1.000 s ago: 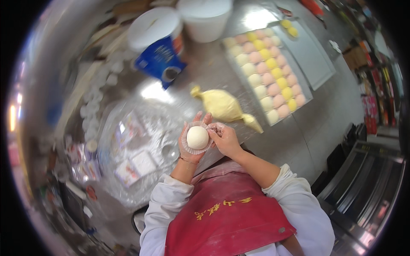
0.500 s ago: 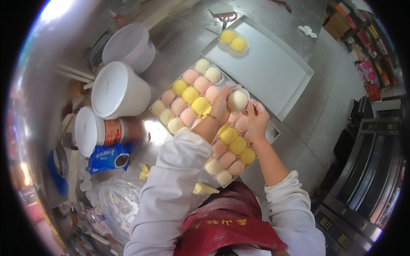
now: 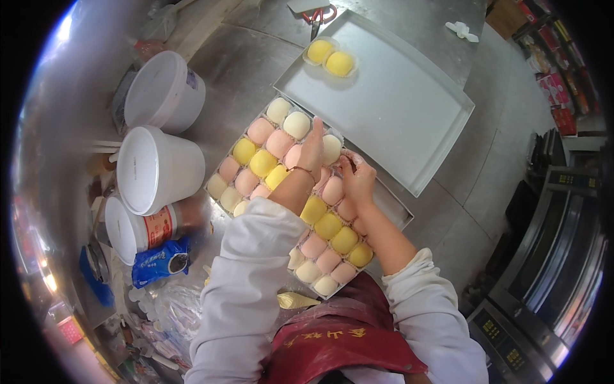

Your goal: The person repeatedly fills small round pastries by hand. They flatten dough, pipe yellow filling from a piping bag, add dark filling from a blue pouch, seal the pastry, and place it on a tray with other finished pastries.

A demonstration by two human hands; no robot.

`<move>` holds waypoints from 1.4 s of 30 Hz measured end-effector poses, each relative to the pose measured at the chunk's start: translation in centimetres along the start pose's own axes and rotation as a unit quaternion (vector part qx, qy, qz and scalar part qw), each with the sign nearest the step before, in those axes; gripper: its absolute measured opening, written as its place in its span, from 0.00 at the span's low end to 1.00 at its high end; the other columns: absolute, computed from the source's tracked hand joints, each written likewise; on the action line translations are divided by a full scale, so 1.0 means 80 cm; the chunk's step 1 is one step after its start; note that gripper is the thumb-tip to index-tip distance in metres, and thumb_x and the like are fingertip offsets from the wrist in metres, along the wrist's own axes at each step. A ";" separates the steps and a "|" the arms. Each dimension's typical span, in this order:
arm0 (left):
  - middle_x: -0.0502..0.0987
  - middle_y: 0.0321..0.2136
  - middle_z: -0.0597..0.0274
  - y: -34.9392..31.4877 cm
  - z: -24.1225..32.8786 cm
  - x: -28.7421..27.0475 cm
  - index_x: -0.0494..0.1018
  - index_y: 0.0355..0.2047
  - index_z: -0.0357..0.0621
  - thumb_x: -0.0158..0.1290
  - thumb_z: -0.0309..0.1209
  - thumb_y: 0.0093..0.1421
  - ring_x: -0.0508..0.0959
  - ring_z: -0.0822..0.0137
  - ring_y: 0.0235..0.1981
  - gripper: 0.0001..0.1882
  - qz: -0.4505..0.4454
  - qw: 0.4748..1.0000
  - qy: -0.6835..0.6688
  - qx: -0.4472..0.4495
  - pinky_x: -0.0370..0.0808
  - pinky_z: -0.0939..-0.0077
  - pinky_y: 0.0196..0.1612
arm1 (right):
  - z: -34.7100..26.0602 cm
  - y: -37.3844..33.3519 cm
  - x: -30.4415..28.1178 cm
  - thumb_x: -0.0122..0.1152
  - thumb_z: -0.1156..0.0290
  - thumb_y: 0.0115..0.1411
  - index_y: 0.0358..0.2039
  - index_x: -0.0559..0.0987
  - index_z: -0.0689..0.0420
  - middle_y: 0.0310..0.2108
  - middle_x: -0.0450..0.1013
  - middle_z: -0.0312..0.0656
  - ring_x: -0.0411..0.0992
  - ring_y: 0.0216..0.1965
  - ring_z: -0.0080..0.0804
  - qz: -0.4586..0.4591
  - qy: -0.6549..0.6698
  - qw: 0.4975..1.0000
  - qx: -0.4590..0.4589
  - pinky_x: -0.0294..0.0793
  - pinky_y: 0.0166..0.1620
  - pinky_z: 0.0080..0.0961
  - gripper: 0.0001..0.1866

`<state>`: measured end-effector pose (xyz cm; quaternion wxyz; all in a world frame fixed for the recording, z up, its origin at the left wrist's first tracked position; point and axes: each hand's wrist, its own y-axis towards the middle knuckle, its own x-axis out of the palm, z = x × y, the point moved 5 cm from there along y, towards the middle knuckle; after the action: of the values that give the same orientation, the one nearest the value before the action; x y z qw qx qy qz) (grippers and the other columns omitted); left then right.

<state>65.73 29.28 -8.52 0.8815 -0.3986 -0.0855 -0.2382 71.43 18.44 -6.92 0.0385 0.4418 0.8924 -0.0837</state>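
Observation:
A white mochi ball (image 3: 331, 148) in a clear cup sits at the far right edge of a tray packed with pink, yellow and white balls (image 3: 263, 164). Beside it on the left, my left hand (image 3: 311, 152) is held with its fingers stretched out; its thumb side is partly hidden. On the ball's right, my right hand (image 3: 359, 178) has its fingers pinched together at the cup's edge. More balls in rows, among them a yellow one (image 3: 344, 240), lie under and between my forearms. Two yellow balls (image 3: 330, 59) in clear cups sit on the metal baking tray (image 3: 396, 96) beyond.
White lidded tubs (image 3: 160, 169) line the left side, with a blue packet (image 3: 160, 261) in front of them. Red-handled scissors (image 3: 318, 18) lie at the back. A piping bag (image 3: 298, 300) rests near my apron. Ovens (image 3: 537, 243) stand to the right.
The white ball has come down from between my raised hands to the tray's edge. My left hand has gone from cupping it to stretched fingers; my right hand stays pinched beside it.

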 end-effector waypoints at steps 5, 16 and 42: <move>0.64 0.40 0.57 0.003 0.019 -0.013 0.62 0.40 0.42 0.39 0.53 0.55 0.66 0.63 0.41 0.26 0.065 0.997 0.029 0.004 0.66 0.67 0.42 | 0.006 0.004 0.011 0.50 0.77 0.51 0.34 0.73 0.66 0.22 0.71 0.37 0.67 0.23 0.18 -0.027 -0.034 0.999 0.030 0.69 0.27 0.15 0.10; 0.65 0.42 0.67 -0.193 0.056 -0.091 0.67 0.41 0.46 0.41 0.43 0.57 0.59 0.72 0.46 0.18 0.034 0.989 -0.029 0.142 0.48 0.67 0.52 | 0.012 0.033 0.056 0.51 0.69 0.49 0.36 0.72 0.65 0.29 0.72 0.47 0.69 0.29 0.30 -0.099 -0.019 0.995 0.017 0.68 0.33 0.26 0.15; 0.65 0.42 0.58 -0.677 -0.272 -0.652 0.70 0.37 0.49 0.55 0.33 0.41 0.60 0.54 0.47 0.19 0.680 0.606 0.401 0.096 0.58 0.62 0.44 | -0.054 -0.637 0.244 0.57 0.71 0.45 0.34 0.72 0.61 0.35 0.68 0.45 0.65 0.39 0.38 -0.592 -0.251 0.705 -0.299 0.64 0.42 0.30 0.14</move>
<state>-7.07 0.63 -4.95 0.7686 -0.1199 0.5503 0.3036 19.13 4.12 0.38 0.3332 -0.2492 0.9063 0.0738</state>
